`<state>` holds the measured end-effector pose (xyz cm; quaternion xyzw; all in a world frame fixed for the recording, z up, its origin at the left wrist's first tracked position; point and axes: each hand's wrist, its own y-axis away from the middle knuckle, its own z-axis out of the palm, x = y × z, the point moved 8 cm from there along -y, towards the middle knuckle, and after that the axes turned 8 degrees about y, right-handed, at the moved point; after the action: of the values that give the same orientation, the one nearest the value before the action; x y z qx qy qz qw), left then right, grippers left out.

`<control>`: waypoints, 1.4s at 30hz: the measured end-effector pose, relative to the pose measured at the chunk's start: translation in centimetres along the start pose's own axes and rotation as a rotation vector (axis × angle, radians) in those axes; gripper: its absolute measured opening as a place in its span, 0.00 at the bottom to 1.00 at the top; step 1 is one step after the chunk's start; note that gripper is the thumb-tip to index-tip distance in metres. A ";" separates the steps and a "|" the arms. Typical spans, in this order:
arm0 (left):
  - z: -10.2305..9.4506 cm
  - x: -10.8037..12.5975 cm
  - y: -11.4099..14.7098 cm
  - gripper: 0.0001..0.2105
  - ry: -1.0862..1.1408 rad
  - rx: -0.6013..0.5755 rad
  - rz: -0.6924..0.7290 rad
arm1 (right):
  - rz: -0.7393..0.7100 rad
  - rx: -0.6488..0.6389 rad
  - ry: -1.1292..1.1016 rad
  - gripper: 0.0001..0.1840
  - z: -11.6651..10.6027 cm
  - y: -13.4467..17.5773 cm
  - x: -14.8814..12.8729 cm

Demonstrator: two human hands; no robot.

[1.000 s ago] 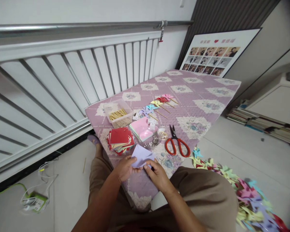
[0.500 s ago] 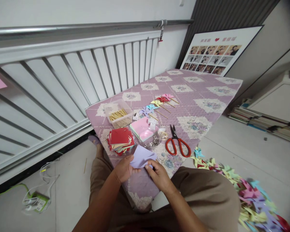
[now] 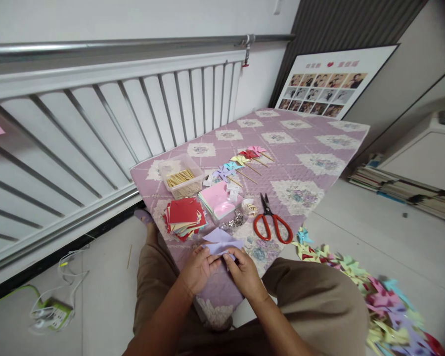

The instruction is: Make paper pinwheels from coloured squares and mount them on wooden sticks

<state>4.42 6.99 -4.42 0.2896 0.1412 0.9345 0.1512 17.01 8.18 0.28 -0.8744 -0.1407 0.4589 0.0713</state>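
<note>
At the bottom centre, a person in brown trousers (image 3: pixel 315 291) sat at a cloth-covered corner. The right hand (image 3: pixel 245 271) pinched the near edge of a partly folded lilac paper (image 3: pixel 222 243) between thumb and fingers; the left hand (image 3: pixel 198 269) curled at its left edge, though whether it pinched could not be told. The paper was raised over the near end of a mauve, floral-patched tablecloth (image 3: pixel 282 165). Just beyond, left to right, lay a red-topped paper stack (image 3: pixel 183 211), a pink-topped stack (image 3: pixel 213 195) and red-handled scissors (image 3: pixel 270 217). A power strip (image 3: pixel 58 314) lay on the floor at lower left; paper pinwheels (image 3: pixel 389 309) were heaped at lower right. Farther back stood a clear box of sticks (image 3: pixel 181 175) and a row of stick-mounted pinwheels (image 3: pixel 241 160). A white radiator (image 3: pixel 129 113) lined the upper left; a photo board (image 3: pixel 328 81) leaned at upper right.
</note>
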 end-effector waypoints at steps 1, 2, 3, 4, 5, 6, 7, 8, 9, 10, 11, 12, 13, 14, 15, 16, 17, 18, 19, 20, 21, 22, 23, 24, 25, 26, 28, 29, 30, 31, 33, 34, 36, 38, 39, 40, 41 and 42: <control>0.0 0.0 0.0 0.14 -0.004 0.019 0.009 | -0.018 -0.005 0.012 0.09 0.1 0.1 -0.1; 0.0 0.0 0.0 0.15 -0.005 0.038 0.017 | -0.039 -0.012 0.025 0.08 0.2 0.2 -0.2; 0.1 0.0 -0.1 0.15 -0.003 0.055 0.027 | -0.059 -0.020 0.040 0.07 0.4 0.2 -0.3; 0.1 0.1 -0.1 0.15 0.002 0.072 0.040 | -0.078 -0.027 0.056 0.06 0.4 0.3 -0.5; 0.1 0.1 -0.2 0.15 0.007 0.089 0.049 | -0.096 -0.035 0.071 0.06 0.5 0.5 -0.6; 0.0 0.1 -0.2 0.14 0.012 0.109 0.054 | -0.112 -0.045 0.084 0.06 0.5 0.6 -0.8; -0.1 0.2 -0.3 0.14 0.018 0.134 0.061 | -0.125 -0.058 0.093 0.07 0.6 0.7 -0.9; -0.2 0.3 -0.3 0.14 0.026 0.159 0.069 | -0.135 -0.069 0.096 0.07 0.5 0.8 -1.1; -0.4 0.5 -0.3 0.14 0.036 0.179 0.077 | -0.142 -0.075 0.088 0.08 0.5 0.8 -1.1; -0.6 0.7 -0.4 0.14 0.045 0.189 0.083 | -0.144 -0.071 0.068 0.07 0.3 0.9 -1.2; -0.7 0.9 -0.4 0.14 0.053 0.190 0.088 | -0.136 -0.058 0.031 0.07 0.1 0.9 -1.0; -1.0 1.2 -0.4 0.13 0.062 0.185 0.094 | -0.117 -0.038 -0.019 0.07 -0.1 0.9 -0.8; -1.2 1.6 -0.4 0.13 0.070 0.176 0.094 | -0.086 -0.016 -0.075 0.07 -0.3 0.9 -0.4; -1.5 1.9 -0.3 0.12 0.075 0.168 0.092 | -0.044 0.007 -0.131 0.07 -0.4 0.9 0.2; -1.8 2.2 -0.2 0.11 0.077 0.162 0.090 | 0.006 0.028 -0.181 0.08 -0.5 0.8 0.8; -2.1 2.6 -0.1 0.10 0.074 0.156 0.092 | 0.056 0.043 -0.226 0.08 -0.5 0.8 1.5; -2.3 2.9 0.0 0.09 0.063 0.150 0.091 | 0.099 0.050 -0.262 0.09 -0.4 0.8 2.0; -2.4 3.1 0.2 0.08 0.043 0.140 0.086 | 0.133 0.051 -0.295 0.09 -0.3 0.7 2.5; -2.4 3.4 0.4 0.08 0.019 0.125 0.077 | 0.158 0.046 -0.329 0.10 -0.1 0.7 2.8; -2.3 3.5 0.7 0.08 -0.007 0.108 0.067 | 0.176 0.034 -0.366 0.11 0.0 0.6 3.0; -2.1 3.6 0.9 0.08 -0.040 0.089 0.050 | 0.188 0.017 -0.402 0.11 0.2 0.5 3.1; -1.8 3.6 1.0 0.08 -0.076 0.071 0.027 | 0.196 0.004 -0.425 0.11 0.2 0.5 3.1; -1.6 3.5 1.1 0.09 -0.111 0.058 0.002 | 0.202 -0.002 -0.431 0.11 0.2 0.5 3.1; -1.4 3.4 1.1 0.09 -0.142 0.050 -0.022 | 0.205 -0.005 -0.421 0.11 0.2 0.5 3.1; -1.3 3.3 1.1 0.09 -0.167 0.048 -0.045 | 0.205 -0.010 -0.406 0.12 0.2 0.5 3.0; -1.3 3.2 1.0 0.09 -0.186 0.049 -0.067 | 0.204 -0.017 -0.394 0.12 0.2 0.4 2.9; -1.5 3.0 0.7 0.10 -0.210 0.062 -0.093 | 0.204 -0.039 -0.399 0.12 0.4 0.4 2.7; -1.6 2.9 0.5 0.11 -0.224 0.069 -0.100 | 0.205 -0.050 -0.415 0.13 0.6 0.4 2.6; -1.7 2.8 0.3 0.12 -0.236 0.076 -0.104 | 0.204 -0.056 -0.426 0.13 0.8 0.4 2.6; -1.7 2.8 0.1 0.13 -0.246 0.081 -0.106 | 0.201 -0.057 -0.430 0.14 0.9 0.4 2.6; -1.7 2.7 -0.2 0.14 -0.259 0.084 -0.109 | 0.196 -0.054 -0.426 0.14 1.1 0.4 2.6; -1.7 2.7 -0.2 0.14 -0.263 0.083 -0.110 | 0.193 -0.051 -0.425 0.13 1.2 0.4 2.6; -1.4 2.7 -0.2 0.15 -0.266 0.077 -0.105 | 0.188 -0.045 -0.422 0.13 1.2 0.4 2.7; -1.0 2.6 -0.1 0.16 -0.262 0.064 -0.100 | 0.187 -0.036 -0.418 0.12 1.1 0.4 2.8; -0.8 2.5 0.0 0.17 -0.258 0.056 -0.099 | 0.187 -0.030 -0.415 0.12 1.1 0.4 2.9; -0.6 2.5 0.1 0.19 -0.254 0.048 -0.102 | 0.187 -0.025 -0.412 0.12 1.0 0.4 2.9; -0.5 2.3 0.2 0.20 -0.251 0.040 -0.106 | 0.187 -0.019 -0.409 0.12 1.0 0.5 2.9; -0.4 2.2 0.3 0.21 -0.248 0.035 -0.109 | 0.187 -0.014 -0.406 0.12 0.9 0.5 2.9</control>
<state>2.39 7.49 -3.50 0.3975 0.1531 0.8793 0.2131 17.94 8.64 -2.65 -0.7738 -0.0737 0.6291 -0.0073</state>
